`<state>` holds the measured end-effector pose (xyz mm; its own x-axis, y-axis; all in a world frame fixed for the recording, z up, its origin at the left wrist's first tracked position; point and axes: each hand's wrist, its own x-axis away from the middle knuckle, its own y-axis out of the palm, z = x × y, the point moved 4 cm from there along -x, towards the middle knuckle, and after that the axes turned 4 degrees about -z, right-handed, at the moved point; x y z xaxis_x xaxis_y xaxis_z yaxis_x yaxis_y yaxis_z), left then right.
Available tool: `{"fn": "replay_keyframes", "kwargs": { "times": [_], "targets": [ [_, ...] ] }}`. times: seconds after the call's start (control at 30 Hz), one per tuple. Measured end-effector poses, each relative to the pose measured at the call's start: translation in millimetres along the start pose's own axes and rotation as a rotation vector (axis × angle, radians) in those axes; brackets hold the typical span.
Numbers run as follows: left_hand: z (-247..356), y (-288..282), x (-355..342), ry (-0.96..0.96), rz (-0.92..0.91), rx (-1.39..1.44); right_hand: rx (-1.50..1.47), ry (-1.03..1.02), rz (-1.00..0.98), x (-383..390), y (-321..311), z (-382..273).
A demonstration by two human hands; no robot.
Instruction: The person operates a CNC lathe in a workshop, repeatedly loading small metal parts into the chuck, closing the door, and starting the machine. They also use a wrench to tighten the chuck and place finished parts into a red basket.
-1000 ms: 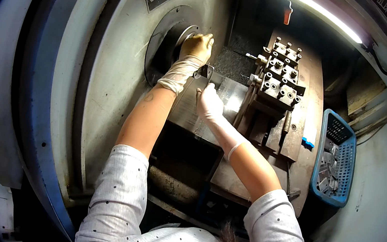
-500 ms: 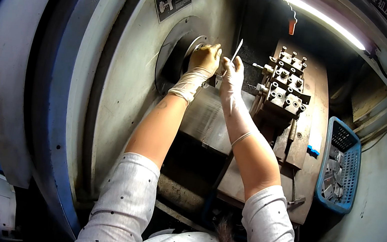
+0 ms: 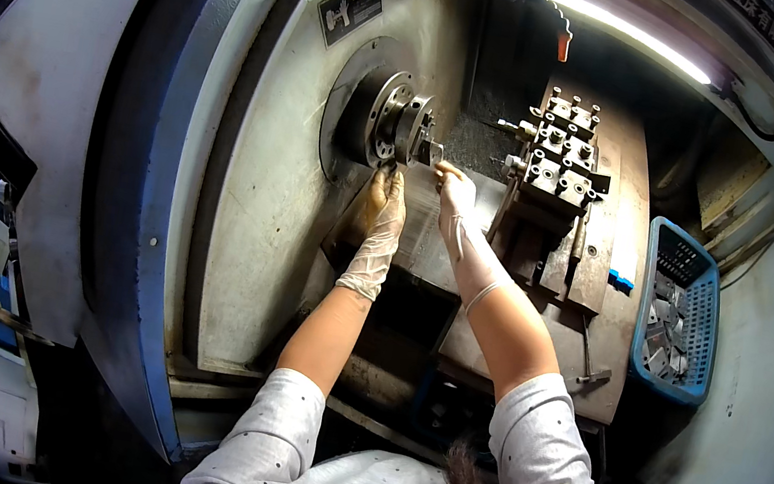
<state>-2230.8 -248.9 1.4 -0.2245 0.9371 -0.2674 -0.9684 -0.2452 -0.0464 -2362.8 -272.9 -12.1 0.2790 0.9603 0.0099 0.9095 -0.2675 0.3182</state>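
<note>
Two hands in thin translucent gloves: both at the round grey steel chuck (image 3: pixel 412 130), left in the scene.
Left hand (image 3: pixel 386 209): on the near side of the chuck, fingers close together, tips up at its lower rim; whether they grip anything I cannot tell (a dark patch hides the contact).
Right hand (image 3: pixel 457 190): right of the chuck, thumb and forefinger pinching a small flat grey metal piece (image 3: pixel 435 154).
Small piece's place: at the chuck's right-hand face, between chuck and right hand.
Dark steel tool block with upright bolts (image 3: pixel 561 163): right of the right hand, well apart from it.
Blue lattice-walled plastic basket (image 3: pixel 706 323): farther right, holding loose grey metal pieces (image 3: pixel 664 337).
Dark T-shaped metal tool (image 3: pixel 594 376): near side, left of the basket.
Long white tube lamp (image 3: pixel 633 33): far side, lit.
</note>
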Motion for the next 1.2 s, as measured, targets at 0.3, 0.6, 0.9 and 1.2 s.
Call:
{"fn": "replay_keyframes", "kwargs": {
  "times": [0.3,0.6,0.9,1.2],
  "targets": [
    [10,-1,6,-0.207,-0.107,-0.137,0.099,0.120,0.144,-28,22,-26],
    [18,1,3,-0.145,-0.037,-0.237,-0.014,-0.222,0.096,-43,28,-43],
    [39,14,-8,0.567,0.150,-0.298,-0.009,-0.416,-0.152,-42,37,-46],
    [41,9,-14,0.679,0.159,-0.396,-0.017,-0.401,-0.105,-47,38,-43]
  ]
}}
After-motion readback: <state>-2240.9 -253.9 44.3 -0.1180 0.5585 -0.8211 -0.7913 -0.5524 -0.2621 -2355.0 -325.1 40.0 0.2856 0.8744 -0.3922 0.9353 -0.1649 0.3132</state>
